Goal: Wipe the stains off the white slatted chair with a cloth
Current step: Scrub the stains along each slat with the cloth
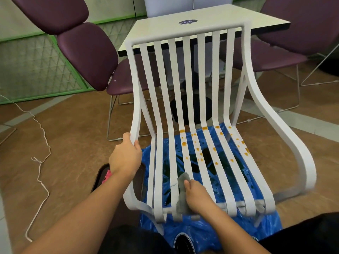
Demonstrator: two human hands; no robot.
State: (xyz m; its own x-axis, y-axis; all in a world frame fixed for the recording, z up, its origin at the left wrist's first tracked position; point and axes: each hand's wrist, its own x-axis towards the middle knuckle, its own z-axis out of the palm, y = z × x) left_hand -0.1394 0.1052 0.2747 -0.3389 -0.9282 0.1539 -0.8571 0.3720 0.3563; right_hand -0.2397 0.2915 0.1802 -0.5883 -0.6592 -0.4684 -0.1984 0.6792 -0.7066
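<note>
The right grip (198,197) clenches a grey cloth (180,202) on a slat near the front edge of the chair (183,35) seat. The orange stains (204,128) lie farther back and rightward, along the slats. The left grip (124,156) clasps the left frame.

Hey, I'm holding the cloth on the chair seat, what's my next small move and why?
Probably slide the cloth away from you toward the orange stains: your right hand holds it near the front of the chair, while the spots sit farther back and rightward. Your left hand steadies the chair by its side frame.
</note>
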